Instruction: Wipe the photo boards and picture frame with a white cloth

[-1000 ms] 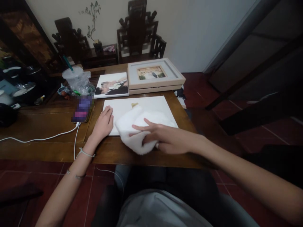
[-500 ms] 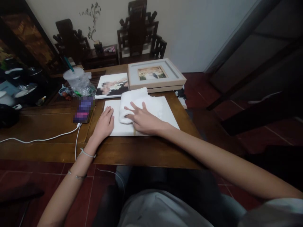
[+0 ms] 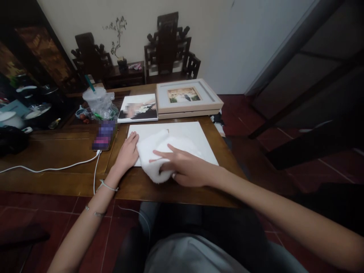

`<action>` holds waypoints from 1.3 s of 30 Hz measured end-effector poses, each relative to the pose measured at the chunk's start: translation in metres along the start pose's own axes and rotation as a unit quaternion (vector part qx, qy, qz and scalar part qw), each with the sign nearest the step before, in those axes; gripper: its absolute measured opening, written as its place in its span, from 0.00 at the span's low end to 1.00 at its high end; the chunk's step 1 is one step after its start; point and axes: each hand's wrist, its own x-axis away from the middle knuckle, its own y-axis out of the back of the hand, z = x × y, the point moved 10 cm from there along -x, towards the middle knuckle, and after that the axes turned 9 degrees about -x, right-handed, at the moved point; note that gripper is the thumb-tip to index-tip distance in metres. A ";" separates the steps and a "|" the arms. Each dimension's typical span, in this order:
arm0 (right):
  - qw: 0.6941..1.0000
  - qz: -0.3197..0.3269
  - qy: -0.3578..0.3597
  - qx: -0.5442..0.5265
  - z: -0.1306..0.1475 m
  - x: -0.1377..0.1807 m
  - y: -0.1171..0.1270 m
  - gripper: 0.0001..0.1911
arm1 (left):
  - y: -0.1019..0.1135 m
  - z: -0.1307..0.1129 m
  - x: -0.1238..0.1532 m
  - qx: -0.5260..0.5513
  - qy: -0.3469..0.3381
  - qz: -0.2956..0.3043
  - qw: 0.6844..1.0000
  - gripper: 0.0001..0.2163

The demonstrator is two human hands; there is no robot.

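A flat white board (image 3: 193, 132) lies on the wooden table (image 3: 57, 151) in front of me. My right hand (image 3: 184, 168) presses a folded white cloth (image 3: 155, 151) onto the board's near edge, fingers curled over the cloth. My left hand (image 3: 126, 151) lies flat with fingers stretched on the board's left near corner, beside the cloth.
Behind the board lie a photo print (image 3: 138, 108) and a stacked wooden picture frame (image 3: 187, 96). A phone (image 3: 104, 134) on a white cable (image 3: 51, 167) lies left of the board, with a plastic cup in a bag (image 3: 98, 100) behind it. Dark chairs stand at the wall.
My right hand dragged the cloth from the board's far edge back to its near edge. The left hand stayed on the corner. The view tilted slightly.
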 end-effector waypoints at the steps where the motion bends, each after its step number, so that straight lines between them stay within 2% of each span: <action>1: 1.000 -0.014 -0.018 0.015 -0.011 -0.007 0.005 0.25 | 0.000 0.001 0.000 0.000 0.001 -0.003 1.000 0.22; 5: 0.991 -0.072 -0.077 0.086 -0.048 -0.038 0.021 0.28 | -0.001 0.001 -0.001 -0.006 0.008 -0.004 1.000 0.22; 9: 0.978 -0.092 -0.117 0.149 -0.063 -0.058 0.023 0.29 | 0.000 -0.001 -0.001 -0.015 0.007 -0.003 1.000 0.23; 13: 0.977 -0.064 -0.106 0.172 -0.044 -0.052 0.005 0.29 | 0.000 -0.002 0.000 -0.019 0.006 -0.001 1.000 0.23; 17: 0.984 -0.028 -0.068 0.164 -0.007 -0.025 -0.017 0.26 | 0.002 -0.003 0.001 -0.021 0.001 -0.008 1.000 0.22; 21: 0.994 -0.004 -0.009 0.113 0.025 -0.002 -0.023 0.23 | 0.004 -0.004 0.002 -0.019 -0.002 -0.013 1.000 0.22; 23: 0.997 -0.004 -0.015 0.081 0.023 0.002 -0.016 0.23 | 0.003 -0.004 0.002 -0.019 -0.003 -0.011 1.000 0.22; 25: 0.997 -0.013 -0.043 0.060 0.009 -0.001 -0.004 0.24 | 0.002 -0.003 0.002 -0.016 -0.003 -0.011 1.000 0.22; 30: 0.987 -0.049 -0.128 0.078 -0.037 -0.031 0.022 0.27 | 0.001 -0.002 0.001 -0.004 0.007 -0.008 1.000 0.22; 34: 0.969 -0.072 -0.196 0.129 -0.061 -0.067 0.026 0.29 | 0.004 0.003 -0.002 0.046 0.031 -0.015 0.998 0.22; 37: 0.962 -0.085 -0.211 0.153 -0.060 -0.090 0.018 0.27 | 0.011 0.021 -0.004 0.129 0.091 -0.047 0.986 0.22; 39: 0.970 -0.074 -0.168 0.162 -0.046 -0.100 0.007 0.26 | 0.016 0.035 -0.004 0.177 0.130 -0.081 0.972 0.23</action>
